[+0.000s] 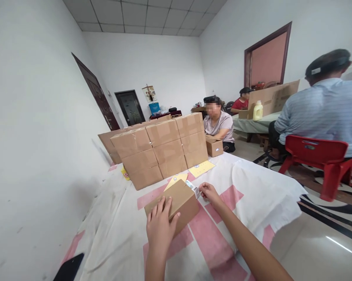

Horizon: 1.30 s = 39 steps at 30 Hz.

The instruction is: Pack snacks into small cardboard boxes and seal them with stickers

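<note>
A closed brown cardboard box [184,214] sits on the cloth-covered table in front of me. My left hand [161,220] lies on its top with the fingers stretched out and the thumb near the front edge. At the box's right end, my right hand [208,192] pinches a small shiny white and light-blue strip [192,188]. Whether that strip is a label or a packet, I cannot tell; part of it touches or lies behind the box edge. Just behind the box lies a yellow card [176,180], partly hidden by it.
Stacked cardboard boxes [167,154] form a wall across the table. Another yellow card [202,168] lies at their foot. A person [222,127] sits beyond with a smaller box [214,147]. A dark phone-like object [69,268] is at lower left. A red chair [316,150] stands right.
</note>
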{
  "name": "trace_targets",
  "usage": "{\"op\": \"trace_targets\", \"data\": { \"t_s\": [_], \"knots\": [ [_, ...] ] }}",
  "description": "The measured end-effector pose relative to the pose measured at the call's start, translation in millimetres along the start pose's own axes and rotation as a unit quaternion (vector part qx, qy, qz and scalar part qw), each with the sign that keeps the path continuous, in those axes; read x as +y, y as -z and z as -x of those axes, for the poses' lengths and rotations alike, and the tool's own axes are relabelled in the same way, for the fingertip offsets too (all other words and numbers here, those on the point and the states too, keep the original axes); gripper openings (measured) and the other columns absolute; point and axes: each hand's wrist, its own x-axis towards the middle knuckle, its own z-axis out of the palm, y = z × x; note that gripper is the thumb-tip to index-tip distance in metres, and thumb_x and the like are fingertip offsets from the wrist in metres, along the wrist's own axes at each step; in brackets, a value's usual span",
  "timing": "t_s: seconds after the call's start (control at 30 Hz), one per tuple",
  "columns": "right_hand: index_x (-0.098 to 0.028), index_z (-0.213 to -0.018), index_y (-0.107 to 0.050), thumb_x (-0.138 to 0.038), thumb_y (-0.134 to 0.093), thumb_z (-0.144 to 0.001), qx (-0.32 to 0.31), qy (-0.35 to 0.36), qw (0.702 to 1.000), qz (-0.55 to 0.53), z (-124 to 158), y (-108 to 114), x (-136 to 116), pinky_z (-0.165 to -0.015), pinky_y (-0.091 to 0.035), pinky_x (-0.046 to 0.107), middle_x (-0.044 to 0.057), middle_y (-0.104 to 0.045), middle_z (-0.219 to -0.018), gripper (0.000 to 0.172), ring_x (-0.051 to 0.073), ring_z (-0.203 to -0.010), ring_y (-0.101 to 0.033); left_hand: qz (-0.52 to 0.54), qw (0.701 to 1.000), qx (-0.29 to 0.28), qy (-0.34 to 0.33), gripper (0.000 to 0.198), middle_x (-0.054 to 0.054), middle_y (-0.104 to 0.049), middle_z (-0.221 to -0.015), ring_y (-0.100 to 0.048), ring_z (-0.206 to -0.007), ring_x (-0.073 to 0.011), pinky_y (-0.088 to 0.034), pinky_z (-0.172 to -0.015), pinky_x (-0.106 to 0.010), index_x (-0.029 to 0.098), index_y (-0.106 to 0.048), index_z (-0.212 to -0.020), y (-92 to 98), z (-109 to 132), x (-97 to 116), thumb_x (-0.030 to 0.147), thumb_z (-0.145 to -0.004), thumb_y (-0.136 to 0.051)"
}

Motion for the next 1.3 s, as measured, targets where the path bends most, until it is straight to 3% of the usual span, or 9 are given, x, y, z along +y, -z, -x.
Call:
{"op": "trace_targets", "data": {
  "t_s": [0.17, 0.4, 0.67, 0.8, 0.9, 0.97, 1.1, 1.2, 1.3],
  "knots": [
    [-0.021, -0.092, -0.056, -0.033, -0.065, -0.065, -0.019, 0.023, 0.999, -0.012, 7.5, -4.3, -11.4, -0.045, -0.027, 0.023, -0.004, -0.061, -0.062, 0.030, 0.009, -0.042, -0.040, -0.042, 0.998, -0.034, 0.022, 0.047, -0.011, -0.058, -0.147, -0.056, -0.127, -0.0305, -0.046, -0.100, -0.045, 0.026, -0.058, -0.142, 8.1, 0.6, 17.9, 0.038, -0.096, -0.057],
    [-0.019, -0.094, -0.056, -0.041, -0.066, -0.072, -0.040, 0.038, 0.997, -0.053, 24.6, -5.9, -26.5, -0.046, -0.018, 0.024, -0.005, -0.057, -0.060, 0.034, 0.006, -0.042, -0.029, -0.074, 0.994, -0.044, 0.067, 0.052, -0.014, -0.065, -0.132, -0.058, -0.115, -0.0316, -0.045, -0.092, -0.044, 0.021, -0.060, -0.139, 7.4, 8.6, 46.5, 0.040, -0.092, -0.064],
    [-0.020, -0.091, -0.055, -0.041, -0.066, -0.078, -0.081, 0.020, 0.994, -0.068, 69.0, -17.4, -61.9, -0.051, -0.019, 0.023, -0.009, -0.042, -0.056, 0.027, 0.007, -0.048, -0.028, 0.004, 0.996, -0.072, 0.050, 0.062, -0.014, -0.063, -0.136, -0.052, -0.121, -0.0356, -0.040, -0.100, -0.049, 0.024, -0.056, -0.145, 11.1, 32.5, 46.1, 0.048, -0.088, -0.064],
    [-0.020, -0.098, -0.054, -0.048, -0.066, -0.082, -0.059, 0.037, 0.998, -0.005, 85.9, -14.5, -79.5, -0.052, -0.020, 0.024, -0.009, -0.041, -0.059, 0.034, 0.008, -0.049, -0.029, 0.068, 0.993, -0.095, 0.000, 0.055, -0.012, -0.069, -0.121, -0.057, -0.111, -0.0385, -0.041, -0.098, -0.055, 0.026, -0.074, -0.120, 38.5, 17.9, 40.9, 0.063, -0.080, -0.066],
    [-0.021, -0.104, -0.051, -0.047, -0.065, -0.083, -0.051, 0.091, 0.993, 0.052, 92.3, -11.2, -92.7, -0.053, -0.023, 0.025, -0.007, -0.050, -0.062, 0.037, 0.008, -0.049, -0.029, 0.064, 0.988, -0.131, -0.059, 0.038, -0.012, -0.071, -0.106, -0.062, -0.102, -0.0335, -0.040, -0.099, -0.056, 0.022, -0.080, -0.092, 53.6, -5.9, 37.5, 0.049, -0.093, -0.054],
    [-0.021, -0.107, -0.048, -0.046, -0.064, -0.083, -0.054, 0.109, 0.989, 0.081, 95.0, -11.5, -100.7, -0.053, -0.025, 0.026, -0.006, -0.053, -0.063, 0.038, 0.009, -0.049, -0.032, 0.066, 0.980, -0.144, -0.117, 0.034, -0.012, -0.071, -0.103, -0.063, -0.102, -0.0312, -0.039, -0.100, -0.055, 0.020, -0.077, -0.092, 51.2, -21.9, 35.2, 0.037, -0.097, -0.049],
    [-0.023, -0.105, -0.046, -0.045, -0.059, -0.082, -0.121, 0.049, 0.981, 0.145, 97.2, -21.8, -113.5, -0.047, -0.018, 0.024, -0.007, -0.050, -0.059, 0.035, 0.009, -0.044, -0.030, 0.170, 0.955, -0.142, -0.199, 0.024, -0.007, -0.067, -0.111, -0.059, -0.109, -0.0302, -0.041, -0.098, -0.051, 0.024, -0.067, -0.102, 29.3, -42.7, 27.7, 0.044, -0.093, -0.058],
    [-0.022, -0.100, -0.046, -0.040, -0.053, -0.080, -0.206, -0.023, 0.954, 0.217, 97.6, -37.4, -123.2, -0.044, -0.016, 0.024, -0.008, -0.048, -0.054, 0.027, 0.008, -0.040, -0.027, 0.266, 0.941, -0.148, -0.149, 0.047, -0.007, -0.061, -0.123, -0.055, -0.114, -0.0314, -0.041, -0.098, -0.050, 0.026, -0.057, -0.115, 20.7, -50.3, 18.9, 0.053, -0.080, -0.072],
    [-0.021, -0.100, -0.049, -0.030, -0.049, -0.082, -0.292, -0.019, 0.915, 0.278, 100.3, -53.5, -134.7, -0.050, -0.028, 0.024, -0.006, -0.051, -0.057, 0.020, 0.010, -0.048, -0.037, 0.341, 0.914, -0.186, -0.117, 0.054, -0.006, -0.057, -0.128, -0.051, -0.119, -0.0306, -0.039, -0.101, -0.047, 0.028, -0.053, -0.120, 22.0, -56.0, 9.4, 0.049, -0.075, -0.076]
  ]
}}
